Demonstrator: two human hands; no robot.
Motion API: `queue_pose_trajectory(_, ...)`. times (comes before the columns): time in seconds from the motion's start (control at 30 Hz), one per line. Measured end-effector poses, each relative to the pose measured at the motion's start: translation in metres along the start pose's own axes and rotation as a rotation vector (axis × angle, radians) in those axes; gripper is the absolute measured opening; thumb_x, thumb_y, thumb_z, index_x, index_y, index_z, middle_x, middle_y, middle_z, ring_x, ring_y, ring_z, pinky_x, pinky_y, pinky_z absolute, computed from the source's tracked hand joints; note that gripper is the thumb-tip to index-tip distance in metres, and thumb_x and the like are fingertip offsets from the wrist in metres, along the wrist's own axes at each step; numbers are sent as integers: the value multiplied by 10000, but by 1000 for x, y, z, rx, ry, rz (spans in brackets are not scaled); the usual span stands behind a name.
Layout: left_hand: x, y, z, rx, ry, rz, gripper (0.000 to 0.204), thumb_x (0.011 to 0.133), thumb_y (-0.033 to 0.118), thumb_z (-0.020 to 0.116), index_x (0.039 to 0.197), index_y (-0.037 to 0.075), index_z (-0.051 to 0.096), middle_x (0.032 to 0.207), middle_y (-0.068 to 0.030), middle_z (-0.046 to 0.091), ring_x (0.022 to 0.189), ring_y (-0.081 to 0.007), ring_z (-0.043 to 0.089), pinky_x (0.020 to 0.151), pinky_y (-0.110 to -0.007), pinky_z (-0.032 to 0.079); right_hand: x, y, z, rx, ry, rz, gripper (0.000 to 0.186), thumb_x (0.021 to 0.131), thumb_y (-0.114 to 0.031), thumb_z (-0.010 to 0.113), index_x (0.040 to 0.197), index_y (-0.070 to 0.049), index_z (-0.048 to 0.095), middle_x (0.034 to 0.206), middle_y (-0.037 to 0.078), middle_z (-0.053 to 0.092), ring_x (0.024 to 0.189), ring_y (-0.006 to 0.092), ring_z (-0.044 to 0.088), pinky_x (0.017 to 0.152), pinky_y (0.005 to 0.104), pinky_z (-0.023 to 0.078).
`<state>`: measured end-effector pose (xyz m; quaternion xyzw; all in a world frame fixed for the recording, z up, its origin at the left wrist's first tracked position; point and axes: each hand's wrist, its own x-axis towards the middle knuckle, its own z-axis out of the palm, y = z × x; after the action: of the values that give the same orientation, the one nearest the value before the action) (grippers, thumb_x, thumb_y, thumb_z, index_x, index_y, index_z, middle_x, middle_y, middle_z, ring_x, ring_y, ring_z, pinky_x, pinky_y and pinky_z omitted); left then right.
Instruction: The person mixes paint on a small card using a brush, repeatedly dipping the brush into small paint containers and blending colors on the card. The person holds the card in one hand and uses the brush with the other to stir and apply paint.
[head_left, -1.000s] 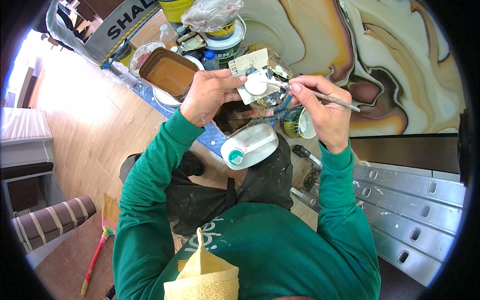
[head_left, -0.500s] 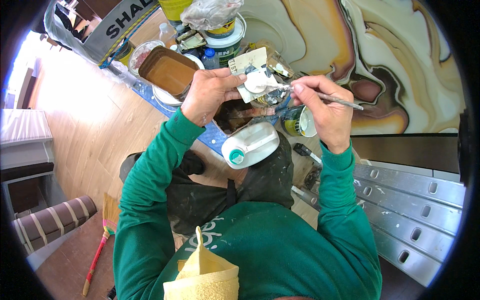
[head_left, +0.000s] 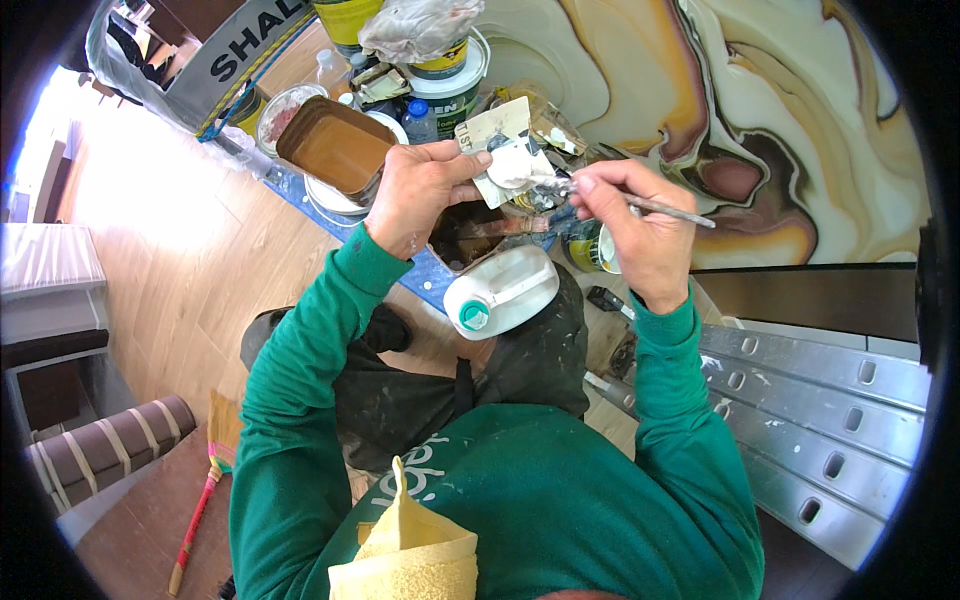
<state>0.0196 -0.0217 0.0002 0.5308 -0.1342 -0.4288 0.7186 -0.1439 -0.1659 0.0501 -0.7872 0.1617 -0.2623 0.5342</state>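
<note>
My left hand [head_left: 415, 198] pinches a pale card [head_left: 500, 125], thumb on top, which bears a dollop of white paste [head_left: 513, 168]. In my right hand [head_left: 645, 228] is a thin paintbrush [head_left: 672, 210], held like a pen. White paste smears its working end, which is close to the card's right edge; its exact tip is hard to make out. Beneath the hands is a tub with dark brown liquid [head_left: 462, 240], and a wide brush [head_left: 510, 226] lies across it. A white jug with a green cap [head_left: 515, 290] lies near my knee.
A brown tub [head_left: 340, 145], a blue-capped bottle [head_left: 420, 122] and several paint buckets [head_left: 448, 85] crowd the blue sheet [head_left: 425, 275]. A swirl-patterned panel [head_left: 640, 80] stands ahead on the right. A metal plank [head_left: 800, 420] is at right, a broom [head_left: 205, 510] at left.
My right hand has moved slightly left and down, bringing the paintbrush's working end closer to the card. My left hand and the card are nearly still.
</note>
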Motion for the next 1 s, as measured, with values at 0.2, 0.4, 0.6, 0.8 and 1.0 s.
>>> queue_pose_trajectory(0.2, 0, 1, 2, 10, 5, 6, 191, 893, 63, 646, 984, -104, 637, 1008, -160, 673, 911, -220, 679, 824, -316, 567, -3, 0, 1, -86, -58, -30, 144, 873, -110, 680, 913, 27, 698, 737, 26, 668, 654, 61, 567, 581, 219, 459)
queue_pose_trajectory(0.4, -2, 0, 4, 29, -1, -4, 177, 890, 57, 643, 961, -105, 646, 1008, -158, 675, 916, -222, 679, 826, -316, 568, -4, 1, 6, -7, 54, -17, 138, 877, -108, 673, 919, 21, 701, 713, 34, 662, 634, 55, 564, 569, 218, 455)
queue_pose_trajectory(0.6, -1, -3, 2, 43, -6, -4, 176, 894, 64, 643, 957, -100, 648, 993, -153, 680, 896, -207, 682, 819, -310, 568, -3, 0, 1, -16, 69, 54, 172, 912, -102, 629, 969, 54, 676, 814, 96, 680, 693, 109, 619, 625, 234, 506)
queue_pose_trajectory(0.8, 0, -4, 1, 61, 4, 3, 165, 896, 67, 646, 955, -87, 652, 976, -141, 684, 877, -198, 685, 789, -297, 571, -4, 3, 5, -47, 17, 15, 143, 878, -110, 668, 916, 25, 696, 735, 46, 683, 650, 68, 593, 582, 221, 475)
queue_pose_trajectory(1.0, 2, -5, 2, 77, 24, 3, 145, 885, 57, 656, 938, -78, 659, 953, -126, 686, 839, -181, 684, 754, -281, 568, -7, 0, 5, -98, -36, 17, 145, 872, -111, 674, 912, 27, 695, 721, 53, 684, 628, 69, 590, 567, 221, 471)
